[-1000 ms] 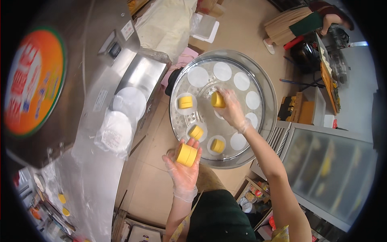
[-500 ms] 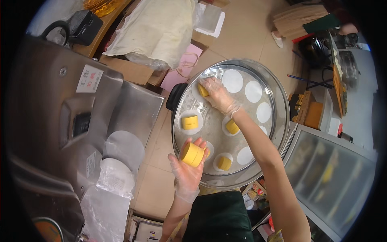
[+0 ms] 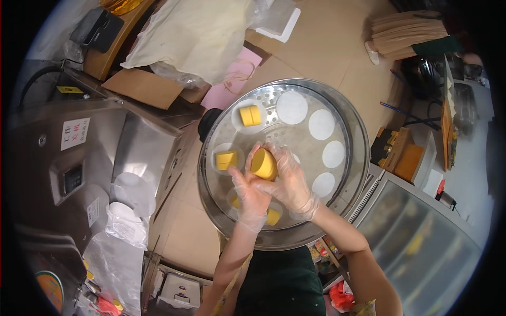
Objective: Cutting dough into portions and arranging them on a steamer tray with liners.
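Note:
A round metal steamer tray holds white paper discs and several yellow dough pieces, one at the back left and one at the left. Both of my gloved hands meet over the tray's middle. My left hand and my right hand together cup one yellow dough piece held above the tray. Another yellow piece shows under my wrists; others are hidden by my hands.
A steel machine with a control panel stands at the left, white paper discs and plastic bags beside it. Cardboard and a cloth-covered heap lie at the back. A glass-fronted cabinet sits at the right.
My right hand came back from the tray's far left, leaving a yellow piece there, and joined my left hand on the yellow piece it held. The view shifted.

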{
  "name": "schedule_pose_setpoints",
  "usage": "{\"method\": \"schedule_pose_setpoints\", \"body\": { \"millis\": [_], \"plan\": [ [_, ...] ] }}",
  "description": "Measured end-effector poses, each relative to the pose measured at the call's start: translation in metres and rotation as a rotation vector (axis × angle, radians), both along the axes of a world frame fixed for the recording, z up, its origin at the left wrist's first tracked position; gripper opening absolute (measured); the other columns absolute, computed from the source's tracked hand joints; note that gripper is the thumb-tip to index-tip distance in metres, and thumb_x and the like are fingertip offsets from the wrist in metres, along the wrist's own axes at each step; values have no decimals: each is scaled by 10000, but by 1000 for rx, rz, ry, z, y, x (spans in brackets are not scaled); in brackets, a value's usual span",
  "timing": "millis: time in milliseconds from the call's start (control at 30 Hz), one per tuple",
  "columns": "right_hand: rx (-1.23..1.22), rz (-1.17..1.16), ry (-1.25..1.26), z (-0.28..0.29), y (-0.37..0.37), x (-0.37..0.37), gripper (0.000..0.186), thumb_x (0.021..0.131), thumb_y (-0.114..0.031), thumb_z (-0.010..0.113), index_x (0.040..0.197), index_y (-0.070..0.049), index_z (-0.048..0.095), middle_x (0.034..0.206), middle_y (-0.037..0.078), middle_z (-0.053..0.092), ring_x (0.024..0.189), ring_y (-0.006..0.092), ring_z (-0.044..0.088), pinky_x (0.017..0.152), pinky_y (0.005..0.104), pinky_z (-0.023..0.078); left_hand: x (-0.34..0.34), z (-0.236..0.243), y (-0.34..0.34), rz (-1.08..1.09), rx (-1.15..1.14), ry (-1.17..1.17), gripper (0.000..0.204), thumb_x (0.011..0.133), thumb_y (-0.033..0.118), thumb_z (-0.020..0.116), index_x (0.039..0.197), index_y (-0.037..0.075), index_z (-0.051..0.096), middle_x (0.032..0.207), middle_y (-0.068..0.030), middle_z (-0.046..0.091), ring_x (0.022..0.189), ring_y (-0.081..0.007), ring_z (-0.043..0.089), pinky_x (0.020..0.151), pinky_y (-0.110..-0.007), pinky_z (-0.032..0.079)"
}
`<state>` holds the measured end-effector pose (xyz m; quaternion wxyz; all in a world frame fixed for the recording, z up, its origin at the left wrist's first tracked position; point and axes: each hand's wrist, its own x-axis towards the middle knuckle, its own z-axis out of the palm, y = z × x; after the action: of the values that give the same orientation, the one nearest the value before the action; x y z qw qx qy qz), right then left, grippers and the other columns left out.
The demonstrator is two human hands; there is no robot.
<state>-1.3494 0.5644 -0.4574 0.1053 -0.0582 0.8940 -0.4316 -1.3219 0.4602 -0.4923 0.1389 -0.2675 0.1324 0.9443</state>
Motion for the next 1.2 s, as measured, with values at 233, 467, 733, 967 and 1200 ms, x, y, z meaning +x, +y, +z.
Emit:
{"method": "schedule_pose_setpoints", "body": {
  "millis": [233, 467, 733, 967, 1200],
  "plan": [
    [73, -128, 60, -33, 58, -41, 869, 657, -102, 839, 1406, -44, 401, 1182, 171, 578, 1064, 357, 576, 917, 417, 491, -2, -16, 37, -101, -274, 47, 952, 875, 769, 344, 1503, 60, 253, 1550, -149, 281, 1425, -312, 276, 1177, -465, 195],
    [248, 28, 320, -99, 99, -89, 807, 666, -43, 813, 1381, -53, 438, 1180, 177, 583, 1079, 380, 555, 945, 434, 468, 40, -16, 23, -161, -419, -6, 959, 887, 756, 338, 1496, 22, 241, 1561, -202, 232, 1437, -352, 249, 1183, -486, 176],
    [267, -175, 321, -81, 95, -58, 844, 668, -64, 821, 1402, -28, 405, 1263, 184, 558, 1187, 374, 508, 1015, 450, 414, 38, 8, 7, -265, -405, 60, 961, 884, 764, 325, 1494, 24, 248, 1536, -209, 278, 1409, -346, 306, 1174, -484, 205],
    [164, -365, 76, -5, 64, 91, 735, 752, -26, 768, 1402, -57, 427, 1185, 139, 632, 1053, 315, 624, 904, 387, 504, 94, 45, -39, -470, -427, 99, 640, 1013, 498, 400, 1410, -4, 390, 1373, -202, 487, 1263, -313, 494, 1095, -462, 360],
    [-72, -383, -185, 39, -15, 199, 609, 797, 34, 692, 1368, -25, 489, 1110, 110, 679, 1021, 201, 631, 936, 340, 478, 185, 63, -111, -364, -595, 87, 370, 1000, 230, 532, 1272, -20, 530, 1181, -168, 624, 1135, -274, 596, 1030, -418, 438]
  ]
}}
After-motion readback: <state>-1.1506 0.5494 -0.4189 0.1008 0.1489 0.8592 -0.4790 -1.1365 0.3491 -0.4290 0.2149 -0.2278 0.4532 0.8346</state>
